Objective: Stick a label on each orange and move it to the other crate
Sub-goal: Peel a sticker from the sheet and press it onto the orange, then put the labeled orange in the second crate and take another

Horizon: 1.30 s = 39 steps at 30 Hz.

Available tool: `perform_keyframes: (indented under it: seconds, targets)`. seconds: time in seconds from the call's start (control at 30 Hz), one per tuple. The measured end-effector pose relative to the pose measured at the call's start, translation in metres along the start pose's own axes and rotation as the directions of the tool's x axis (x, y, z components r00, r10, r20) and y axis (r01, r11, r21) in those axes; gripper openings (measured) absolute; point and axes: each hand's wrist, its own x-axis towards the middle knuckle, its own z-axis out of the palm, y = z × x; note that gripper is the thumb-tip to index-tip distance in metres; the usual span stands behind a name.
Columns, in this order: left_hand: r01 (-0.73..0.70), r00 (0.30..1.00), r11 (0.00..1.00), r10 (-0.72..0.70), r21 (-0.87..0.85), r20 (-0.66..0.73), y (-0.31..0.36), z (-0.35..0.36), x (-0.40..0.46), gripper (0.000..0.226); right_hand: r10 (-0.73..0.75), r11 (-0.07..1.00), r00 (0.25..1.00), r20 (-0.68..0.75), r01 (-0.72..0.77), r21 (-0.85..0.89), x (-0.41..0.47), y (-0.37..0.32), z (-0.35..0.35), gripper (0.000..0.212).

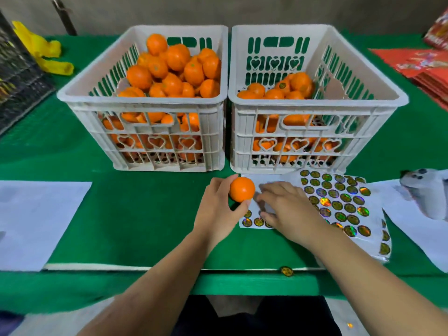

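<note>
Left hand [218,204] grips one orange [242,189] just above the desk [135,214], in front of the gap between the two crates; no label is visible on it. Right hand [286,209] lies over the near label sheet [252,221], its fingers blurred; whether it pinches a label cannot be told. A second sheet of labels [339,200], largely full, lies just beside it.

Left crate [80,93] is heaped with oranges showing no labels. Right crate [388,93] holds fewer, at least one labelled orange [282,86] among them.

Assessment: work is under way, apparently less than half done. The held orange awaits its label and transfer to the right crate; the left crate's load remains. One loose label [287,271] sits at the desk's front edge.
</note>
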Motion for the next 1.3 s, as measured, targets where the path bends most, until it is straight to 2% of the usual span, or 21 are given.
perform_keyframes:
  seconds: [0.07,0.13,0.27,0.43,0.5,0.6,0.67,0.93,1.2,1.3]
  targets:
    - [0.007,0.999,0.993,0.000,0.116,-0.054,-0.005,0.001,-0.001,0.070,-0.036,0.999,0.998,-0.048,0.037,0.010,-0.001,-0.007,0.004,0.040]
    - [0.039,0.997,0.990,-0.029,0.136,-0.074,-0.007,0.000,0.000,0.070,-0.052,0.998,0.998,-0.035,0.054,0.039,0.000,-0.014,0.007,0.038]
    - [0.061,0.996,0.987,-0.051,0.148,-0.070,-0.006,0.001,0.001,0.072,0.052,0.997,0.999,0.002,-0.052,0.052,0.005,-0.024,0.011,0.054]
    - [0.084,0.995,0.983,-0.075,0.163,-0.060,-0.007,0.000,0.002,0.072,0.071,0.997,0.995,-0.071,-0.067,0.047,0.008,-0.030,0.016,0.033]
    - [0.079,0.996,0.980,-0.070,0.181,-0.052,-0.006,0.000,0.002,0.074,0.069,0.992,0.993,-0.094,-0.058,0.112,0.008,-0.028,0.016,0.027]
    - [0.077,0.996,0.975,-0.068,0.211,-0.049,-0.006,0.001,0.003,0.076,0.135,0.921,0.988,-0.070,-0.099,0.377,0.008,-0.023,0.016,0.023]
    - [0.071,0.997,0.971,-0.061,0.227,-0.049,-0.006,0.002,0.003,0.077,0.165,0.870,0.985,-0.051,-0.121,0.479,0.008,-0.020,0.017,0.022]
    - [0.061,0.998,0.965,-0.064,0.254,0.005,-0.008,0.003,0.004,0.077,0.210,0.785,0.969,0.131,-0.247,0.568,0.019,-0.015,0.014,0.018]
    - [0.036,0.999,0.949,-0.044,0.312,0.016,-0.007,0.004,0.003,0.079,0.240,0.647,0.945,0.222,-0.326,0.689,0.025,-0.013,0.010,0.016]
    - [0.039,0.999,0.949,-0.047,0.314,0.021,-0.008,0.003,0.003,0.077,0.302,0.607,0.933,0.197,-0.347,0.715,0.028,-0.013,0.008,0.013]
